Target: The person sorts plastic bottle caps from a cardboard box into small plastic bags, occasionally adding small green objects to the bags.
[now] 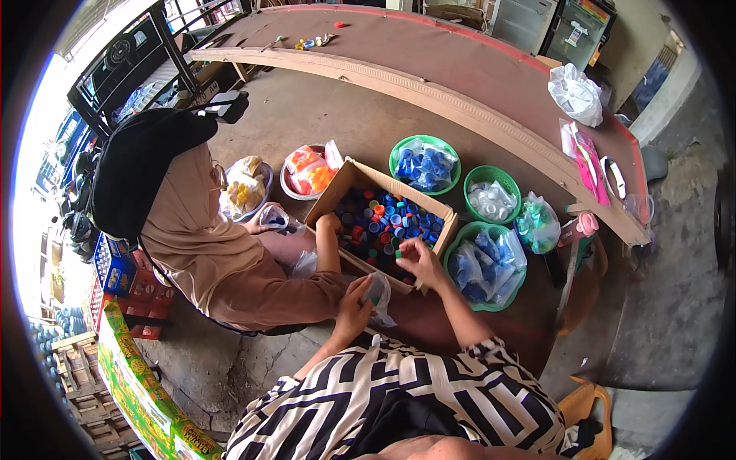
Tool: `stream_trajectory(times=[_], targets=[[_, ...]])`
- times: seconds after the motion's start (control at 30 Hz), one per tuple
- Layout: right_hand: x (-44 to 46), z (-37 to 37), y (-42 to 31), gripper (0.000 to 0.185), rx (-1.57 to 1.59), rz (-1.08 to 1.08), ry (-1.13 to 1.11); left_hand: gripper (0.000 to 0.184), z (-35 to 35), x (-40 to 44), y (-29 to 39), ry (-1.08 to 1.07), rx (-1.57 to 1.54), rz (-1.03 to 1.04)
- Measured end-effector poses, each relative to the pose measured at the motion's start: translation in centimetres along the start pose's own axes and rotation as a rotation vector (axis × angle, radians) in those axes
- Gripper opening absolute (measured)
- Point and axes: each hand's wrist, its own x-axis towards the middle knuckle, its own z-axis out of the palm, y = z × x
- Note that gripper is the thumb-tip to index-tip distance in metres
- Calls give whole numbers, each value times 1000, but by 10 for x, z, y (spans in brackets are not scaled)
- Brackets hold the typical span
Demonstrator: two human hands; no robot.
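By its side, a floppy-looking clear plastic bag [379, 294] is being pinched in the left hand [353, 310]; the half-curled right hand's [423, 265] hold cannot be told.

Mostly blue caps [390, 222] lie loose in a box [400, 189].

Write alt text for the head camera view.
The right hand reaches over a cardboard box of colorful caps; the left hand holds a clear bag. A co-worker reaches into the box, and filled green baskets stand nearby.

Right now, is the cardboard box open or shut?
Open: the cardboard box has its top uncovered, and the bottle caps inside are in plain view.
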Motion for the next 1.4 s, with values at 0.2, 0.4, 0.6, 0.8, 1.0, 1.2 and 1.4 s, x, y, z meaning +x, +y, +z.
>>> stream_trajectory(times=[0.2, 0.4, 0.6, 0.8, 1.0, 1.2, 1.4], targets=[[-70, 27, -46, 29, -435, -313, -174, 58, 11, -5, 5, -27, 124, 103], [-58, 21, -39, 18, -620, -244, -225, 57, 16, -12, 8, -24, 110, 46], [26, 9, 30, 15, -439, -41, -66, 57, 9, -13, 7, 9, 133, 26], [56, 30, 65, 27, -925, 208, -253, 58, 8, -1, 8, -9, 152, 28], [53, 25, 78, 24, -624, 107, -104, 57, 7, 13, -4, 19, 170, 96], [16, -5, 14, 16, -89, 295, 46, 57, 8, 28, -3, -60, 98, -13], [-45, 3, -56, 21, -77, 107, -12, 58, 20, 35, -1, -102, 92, 62]])
